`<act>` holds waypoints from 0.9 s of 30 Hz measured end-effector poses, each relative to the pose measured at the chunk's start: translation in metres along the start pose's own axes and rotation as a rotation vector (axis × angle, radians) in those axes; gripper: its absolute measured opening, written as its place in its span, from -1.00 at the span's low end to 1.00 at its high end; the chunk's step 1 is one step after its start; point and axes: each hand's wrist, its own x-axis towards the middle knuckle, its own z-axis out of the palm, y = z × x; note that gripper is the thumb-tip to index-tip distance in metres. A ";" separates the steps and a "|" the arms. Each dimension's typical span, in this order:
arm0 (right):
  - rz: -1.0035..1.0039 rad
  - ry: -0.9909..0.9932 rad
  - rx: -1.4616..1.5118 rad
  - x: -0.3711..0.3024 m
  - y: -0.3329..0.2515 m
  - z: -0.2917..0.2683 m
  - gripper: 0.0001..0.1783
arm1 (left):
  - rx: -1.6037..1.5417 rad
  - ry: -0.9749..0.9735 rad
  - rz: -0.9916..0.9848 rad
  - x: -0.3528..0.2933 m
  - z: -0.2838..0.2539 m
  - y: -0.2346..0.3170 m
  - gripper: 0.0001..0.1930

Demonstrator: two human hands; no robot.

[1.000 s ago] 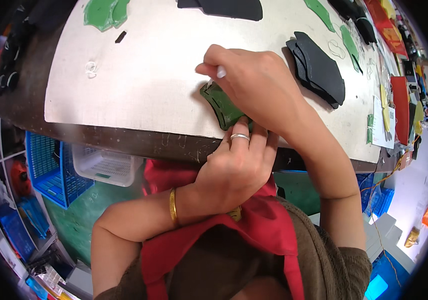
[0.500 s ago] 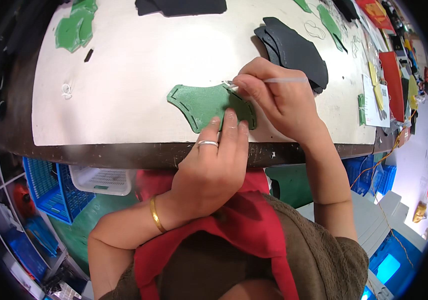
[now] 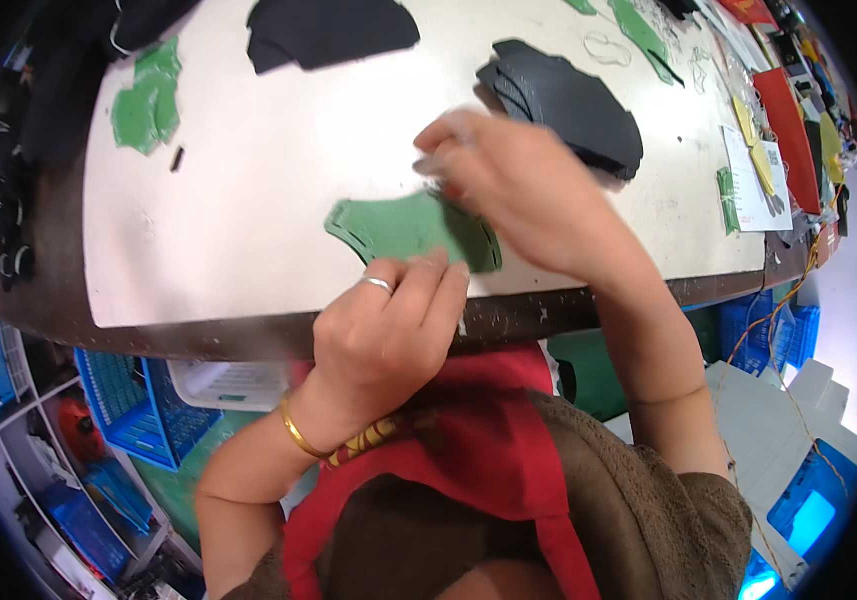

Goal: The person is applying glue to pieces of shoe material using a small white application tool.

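A green notched sheet piece (image 3: 398, 228) with dark marks along its side edges lies near the table's front edge. My left hand (image 3: 388, 320), wearing a ring and a gold bangle, grips its lower edge, thumb and fingers bent together. Over the piece's upper right corner is my right hand (image 3: 513, 185), smeared by motion. Its fingers are curled, and whether anything is in them cannot be made out. Behind it rests a stack of black sheet pieces (image 3: 568, 105).
More black pieces (image 3: 333, 30) lie at the back of the white board (image 3: 238, 220). Green pieces (image 3: 148, 100) sit at the far left, near a small black strip (image 3: 177, 158). Papers (image 3: 756, 185) and a red box (image 3: 786, 130) stand along the right side. Blue crates (image 3: 138, 410) are below the table.
My right hand has moved left and up, and the thin translucent stick it held no longer shows. My left fingers, earlier lying flat on the green piece, now bend at its lower edge. The view has shifted.
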 end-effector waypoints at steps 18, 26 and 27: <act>0.393 0.609 0.033 -0.031 0.035 -0.096 -0.77 | 0.364 -0.070 0.095 0.094 0.028 -0.156 -0.60; 0.170 0.592 0.281 -0.025 0.001 -0.056 -0.87 | -0.057 0.059 0.201 0.065 -0.028 -0.063 -0.76; 0.149 0.524 0.241 -0.024 -0.002 -0.050 -0.88 | -0.066 -0.054 0.166 0.047 -0.027 -0.046 -0.76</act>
